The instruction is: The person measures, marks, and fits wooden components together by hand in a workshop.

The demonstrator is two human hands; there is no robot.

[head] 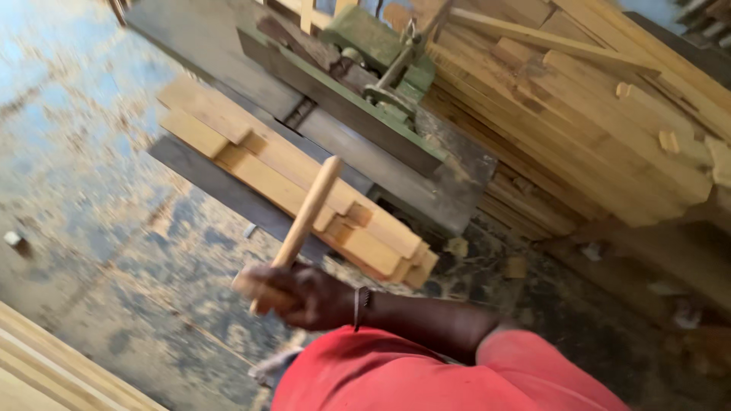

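One wooden stick is held in the closed grip of the right hand; its long axis is pointed up-right toward the stacked planks.

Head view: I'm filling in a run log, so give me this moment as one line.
hand: grips wooden stick | stick: tilted up | behind: planks on machine table | other hand: unseen

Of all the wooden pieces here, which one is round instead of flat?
The wooden stick held in the right hand. It is a rounded rod, while the planks on the machine are flat and rectangular.
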